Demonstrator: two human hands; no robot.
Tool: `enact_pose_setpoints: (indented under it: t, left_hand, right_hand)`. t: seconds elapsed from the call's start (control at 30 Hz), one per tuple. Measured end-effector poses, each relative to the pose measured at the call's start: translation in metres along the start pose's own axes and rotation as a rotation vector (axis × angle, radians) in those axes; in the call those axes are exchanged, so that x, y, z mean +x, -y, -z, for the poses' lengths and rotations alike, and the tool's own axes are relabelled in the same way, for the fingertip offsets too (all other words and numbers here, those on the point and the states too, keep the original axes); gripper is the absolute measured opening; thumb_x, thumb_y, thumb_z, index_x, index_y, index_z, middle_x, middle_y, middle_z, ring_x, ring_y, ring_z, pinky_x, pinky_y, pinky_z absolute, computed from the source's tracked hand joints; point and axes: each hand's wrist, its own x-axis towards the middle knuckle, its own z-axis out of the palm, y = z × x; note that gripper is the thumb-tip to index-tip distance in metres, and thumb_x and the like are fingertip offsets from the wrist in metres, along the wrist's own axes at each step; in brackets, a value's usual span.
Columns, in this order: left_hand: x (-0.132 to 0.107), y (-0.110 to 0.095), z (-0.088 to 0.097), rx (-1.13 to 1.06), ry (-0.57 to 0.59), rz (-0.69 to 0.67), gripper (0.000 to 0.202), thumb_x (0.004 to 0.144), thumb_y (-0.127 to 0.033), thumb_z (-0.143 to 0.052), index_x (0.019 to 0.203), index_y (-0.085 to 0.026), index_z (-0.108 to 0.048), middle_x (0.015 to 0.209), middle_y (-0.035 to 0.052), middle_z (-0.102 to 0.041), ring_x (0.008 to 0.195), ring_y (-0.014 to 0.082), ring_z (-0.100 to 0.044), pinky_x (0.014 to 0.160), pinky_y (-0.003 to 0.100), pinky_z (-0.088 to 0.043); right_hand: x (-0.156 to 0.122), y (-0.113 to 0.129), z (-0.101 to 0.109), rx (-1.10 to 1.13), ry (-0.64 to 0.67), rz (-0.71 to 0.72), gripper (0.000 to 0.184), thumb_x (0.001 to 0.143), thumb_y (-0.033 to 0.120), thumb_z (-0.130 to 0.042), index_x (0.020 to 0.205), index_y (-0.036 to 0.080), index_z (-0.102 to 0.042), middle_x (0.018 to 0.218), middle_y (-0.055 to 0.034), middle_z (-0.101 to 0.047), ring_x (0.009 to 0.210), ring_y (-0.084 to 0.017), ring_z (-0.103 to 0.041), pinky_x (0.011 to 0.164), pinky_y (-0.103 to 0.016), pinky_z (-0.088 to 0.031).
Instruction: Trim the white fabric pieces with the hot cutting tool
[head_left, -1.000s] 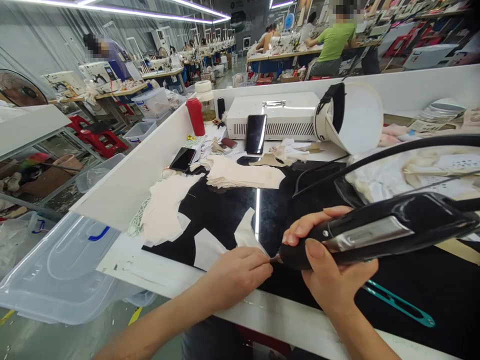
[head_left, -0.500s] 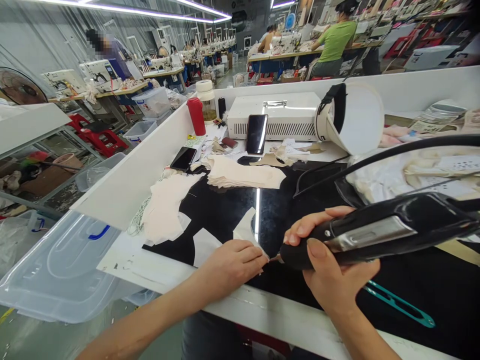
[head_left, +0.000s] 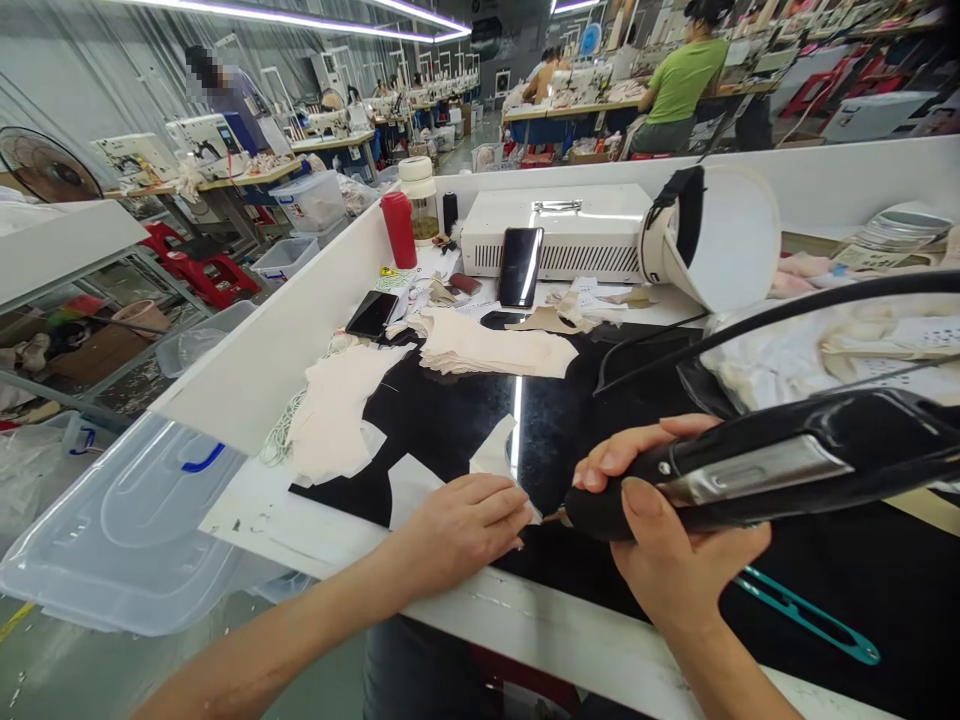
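My left hand (head_left: 469, 525) rests at the near edge of the black work surface (head_left: 450, 420), its fingers pressed together on a curved white fabric piece (head_left: 493, 450). Part of that piece is hidden under the fingers. My right hand (head_left: 667, 550) is wrapped round a black corded handheld tool (head_left: 757, 465) with a silver lever. The tool's thin metal tip points left, close to my left fingertips and the fabric's edge. Another white piece (head_left: 409, 485) lies just left of my left hand.
Pale fabric stacks (head_left: 499, 345) and cut pieces (head_left: 330, 405) lie further back. Behind them are a phone (head_left: 520, 265), a white metal box (head_left: 555, 235), a red bottle (head_left: 399, 230) and a lampshade-like cone (head_left: 739, 235). A teal tool (head_left: 814, 615) lies right. A cable (head_left: 795, 310) arches over.
The whole view has shifted slightly. My left hand has drawn a little left of the tool's tip, so the gap between fingertips and tool looks slightly wider. Both grips are unchanged.
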Motion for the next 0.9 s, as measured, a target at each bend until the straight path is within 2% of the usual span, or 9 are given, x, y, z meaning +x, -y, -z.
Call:
enact_pose_setpoints:
  t: [0.07,0.2,0.43,0.63,0.77,0.9]
  left_hand:
    - [-0.001,0.002,-0.002,-0.007,-0.026,-0.015,0.022,0.118,-0.024,-0.070,0.137,-0.014,-0.077,0.136,0.0123,-0.084,0.129,0.0239,-0.080,0.120,0.038,-0.066]
    - [-0.001,0.004,-0.004,-0.032,-0.053,-0.010,0.021,0.120,-0.025,-0.067,0.133,-0.012,-0.076,0.132,0.0132,-0.084,0.124,0.0233,-0.081,0.117,0.037,-0.067]
    - [0.001,0.001,0.002,-0.070,0.031,0.033,0.020,0.118,-0.024,-0.068,0.136,-0.015,-0.073,0.130,0.0138,-0.081,0.119,0.0241,-0.080,0.112,0.039,-0.069]
    - [0.001,0.000,0.004,-0.097,0.037,0.054,0.025,0.117,-0.024,-0.071,0.140,-0.014,-0.071,0.128,0.0136,-0.080,0.119,0.0246,-0.079,0.113,0.037,-0.067]
    - [-0.001,-0.001,0.004,-0.087,0.045,0.064,0.024,0.121,-0.027,-0.064,0.140,-0.014,-0.072,0.131,0.0136,-0.080,0.120,0.0246,-0.078,0.117,0.037,-0.065]
    - [-0.002,-0.002,0.000,-0.084,-0.001,0.076,0.026,0.124,-0.029,-0.057,0.139,-0.016,-0.073,0.132,0.0119,-0.079,0.119,0.0251,-0.078,0.118,0.038,-0.063]
  right_hand:
    - [0.000,0.000,0.000,-0.007,-0.001,0.008,0.039,0.094,0.037,-0.098,0.123,0.032,-0.071,0.082,0.0060,-0.073,0.063,-0.018,-0.072,0.063,-0.035,-0.064]
    - [0.001,0.001,0.000,-0.002,-0.008,-0.001,0.041,0.093,0.037,-0.099,0.122,0.031,-0.070,0.081,0.0056,-0.073,0.063,-0.018,-0.071,0.063,-0.036,-0.064]
    - [0.003,0.002,0.001,-0.043,-0.041,0.000,0.045,0.088,0.040,-0.101,0.118,0.030,-0.069,0.078,0.0055,-0.071,0.059,-0.020,-0.068,0.060,-0.039,-0.064]
    - [0.003,0.005,0.001,-0.005,-0.036,-0.016,0.043,0.088,0.035,-0.101,0.118,0.029,-0.071,0.079,0.0058,-0.073,0.062,-0.019,-0.069,0.063,-0.038,-0.066]
    - [0.006,0.009,-0.003,0.015,-0.043,-0.013,0.041,0.086,0.036,-0.104,0.114,0.029,-0.074,0.076,0.0064,-0.075,0.060,-0.018,-0.069,0.060,-0.035,-0.067]
    - [0.010,0.011,-0.009,0.048,-0.066,-0.008,0.044,0.081,0.037,-0.107,0.111,0.028,-0.076,0.074,0.0074,-0.076,0.059,-0.018,-0.067,0.057,-0.031,-0.066]
